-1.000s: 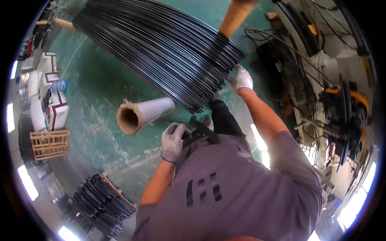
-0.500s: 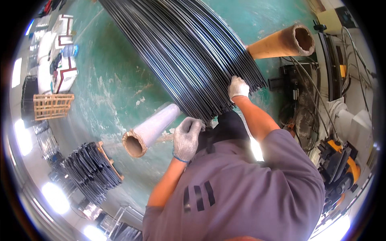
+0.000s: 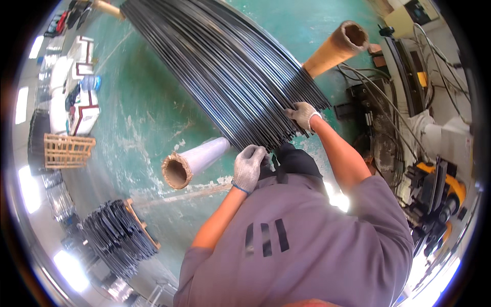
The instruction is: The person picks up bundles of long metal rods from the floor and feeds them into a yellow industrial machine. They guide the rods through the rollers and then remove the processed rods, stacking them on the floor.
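Observation:
A wide layer of long, thin black rods [image 3: 220, 71] stretches away from me, with its near ends just in front of my body. My left hand [image 3: 249, 166], in a pale knitted glove, is closed beside the near left rod ends. Its fingertips are curled together, and what they hold, if anything, is hidden. My right hand [image 3: 303, 115], gloved the same way, lies over the rods near their right ends. Its fingers stretch out to the left across the top of them.
A white-wrapped cardboard tube [image 3: 204, 158] sticks out at left of the rods, a brown cardboard tube [image 3: 332, 48] at right. Machinery with cables [image 3: 378, 112] stands at the right. A wooden crate [image 3: 69, 151] and a stack of black pieces [image 3: 115, 235] are at far left on the green floor.
My right hand has gone from a closed fist to outstretched fingers on the rods. My left hand stays closed by the rod ends. The whole view has shifted slightly.

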A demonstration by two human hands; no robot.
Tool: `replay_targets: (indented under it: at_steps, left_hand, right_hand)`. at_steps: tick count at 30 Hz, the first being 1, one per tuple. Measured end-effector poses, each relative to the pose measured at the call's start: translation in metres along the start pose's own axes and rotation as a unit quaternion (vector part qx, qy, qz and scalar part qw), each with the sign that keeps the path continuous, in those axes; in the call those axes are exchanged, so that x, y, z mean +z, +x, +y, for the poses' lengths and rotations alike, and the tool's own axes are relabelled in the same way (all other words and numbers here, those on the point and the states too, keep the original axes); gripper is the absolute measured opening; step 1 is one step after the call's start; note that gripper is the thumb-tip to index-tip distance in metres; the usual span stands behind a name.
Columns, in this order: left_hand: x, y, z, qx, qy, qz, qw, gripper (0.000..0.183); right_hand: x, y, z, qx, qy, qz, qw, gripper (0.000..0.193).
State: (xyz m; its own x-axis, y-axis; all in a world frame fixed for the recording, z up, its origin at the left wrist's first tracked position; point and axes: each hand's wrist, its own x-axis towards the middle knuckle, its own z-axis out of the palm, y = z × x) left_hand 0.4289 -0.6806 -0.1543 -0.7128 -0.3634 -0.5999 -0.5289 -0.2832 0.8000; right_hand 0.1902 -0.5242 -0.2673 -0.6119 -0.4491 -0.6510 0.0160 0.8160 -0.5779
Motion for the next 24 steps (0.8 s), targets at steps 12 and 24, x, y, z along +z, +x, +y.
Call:
replay_targets:
  at_steps: [12,24]
  left_hand:
    - [0.001,0.089,-0.041,-0.114,-0.270,-0.205,0.934,0.036]
    - [0.075,0.047,-0.043,-0.266,-0.391,-0.171,0.864,0.025]
  right_hand:
    - [0.030,-0.268,-0.003,0.079,-0.065,0.066,0.993,0.046]
    - [0.238,-0.629,0.308,0.395,-0.240,0.305,0.833,0.007]
